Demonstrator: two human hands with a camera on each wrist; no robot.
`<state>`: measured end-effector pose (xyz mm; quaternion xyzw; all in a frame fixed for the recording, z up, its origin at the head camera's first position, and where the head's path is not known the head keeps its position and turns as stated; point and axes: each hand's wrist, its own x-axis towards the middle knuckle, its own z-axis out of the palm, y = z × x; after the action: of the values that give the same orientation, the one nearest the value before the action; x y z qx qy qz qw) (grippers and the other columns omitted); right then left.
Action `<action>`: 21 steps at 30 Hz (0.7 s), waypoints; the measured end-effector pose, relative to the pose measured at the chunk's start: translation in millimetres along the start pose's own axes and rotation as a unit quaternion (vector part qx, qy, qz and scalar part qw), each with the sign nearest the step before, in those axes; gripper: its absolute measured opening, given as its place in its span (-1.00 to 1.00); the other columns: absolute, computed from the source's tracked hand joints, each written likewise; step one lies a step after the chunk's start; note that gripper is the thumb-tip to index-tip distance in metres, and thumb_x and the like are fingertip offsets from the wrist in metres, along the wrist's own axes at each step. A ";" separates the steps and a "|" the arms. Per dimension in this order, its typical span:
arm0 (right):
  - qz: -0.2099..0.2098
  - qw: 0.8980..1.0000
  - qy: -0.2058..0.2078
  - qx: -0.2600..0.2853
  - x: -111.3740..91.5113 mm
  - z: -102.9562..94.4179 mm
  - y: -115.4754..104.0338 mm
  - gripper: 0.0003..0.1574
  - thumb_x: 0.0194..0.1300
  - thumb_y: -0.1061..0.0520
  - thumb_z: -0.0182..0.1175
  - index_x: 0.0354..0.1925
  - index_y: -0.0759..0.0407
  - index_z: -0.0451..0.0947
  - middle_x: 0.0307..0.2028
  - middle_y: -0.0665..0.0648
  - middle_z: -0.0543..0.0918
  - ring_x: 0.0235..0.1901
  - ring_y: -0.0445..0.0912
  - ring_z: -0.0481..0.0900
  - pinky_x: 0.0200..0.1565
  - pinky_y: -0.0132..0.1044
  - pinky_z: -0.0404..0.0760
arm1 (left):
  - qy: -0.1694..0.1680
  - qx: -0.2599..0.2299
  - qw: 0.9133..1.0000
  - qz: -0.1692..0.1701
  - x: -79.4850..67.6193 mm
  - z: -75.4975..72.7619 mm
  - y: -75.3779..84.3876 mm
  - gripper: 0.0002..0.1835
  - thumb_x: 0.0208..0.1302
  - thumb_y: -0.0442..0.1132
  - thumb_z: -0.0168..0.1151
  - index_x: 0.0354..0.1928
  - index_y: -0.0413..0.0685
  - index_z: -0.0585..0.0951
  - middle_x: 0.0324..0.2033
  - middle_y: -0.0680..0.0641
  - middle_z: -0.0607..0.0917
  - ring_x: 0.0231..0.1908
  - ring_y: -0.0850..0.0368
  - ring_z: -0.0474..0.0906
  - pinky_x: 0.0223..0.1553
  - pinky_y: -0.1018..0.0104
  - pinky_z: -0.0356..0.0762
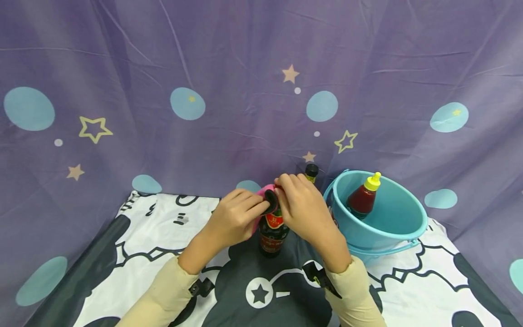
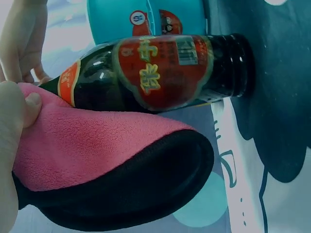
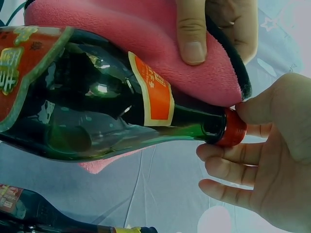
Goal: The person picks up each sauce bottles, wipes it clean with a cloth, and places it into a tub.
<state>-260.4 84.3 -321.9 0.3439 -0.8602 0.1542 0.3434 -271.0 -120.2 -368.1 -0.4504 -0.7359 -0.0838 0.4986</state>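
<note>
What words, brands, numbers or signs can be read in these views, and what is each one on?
"保宁", as best I can read it: gold characters on the red main label of the dark glass bottle.
Barcode on that label: digits too small to read.
Orange neck label, same bottle: characters too blurred to read.
Label on the second bottle: too small to read.
Stickers on the blue bucket: too blurred to read.

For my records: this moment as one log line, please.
left hand: holds pink cloth; right hand: pinches red cap of upright bottle; bucket: yellow-topped bottle inside
</note>
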 end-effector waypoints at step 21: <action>0.005 1.000 -0.002 -0.013 -0.7 1.9 -2.2 -0.84 0.50 0.14 0.09 -0.07 0.20 0.52 -0.34 0.08 0.61 -0.40 -0.05 0.44 -0.30 -0.23 0.46 | -0.073 -0.003 0.997 0.025 -2.6 -4.6 -4.3 -0.73 -0.17 -0.34 0.50 -0.33 0.01 0.69 -0.43 0.04 0.71 -0.37 0.09 0.63 -0.15 0.21 0.61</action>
<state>-259.4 82.2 -323.7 0.3349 -0.8647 0.1439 0.3457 -270.9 -126.8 -366.6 -0.4746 -0.7588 -0.0403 0.4442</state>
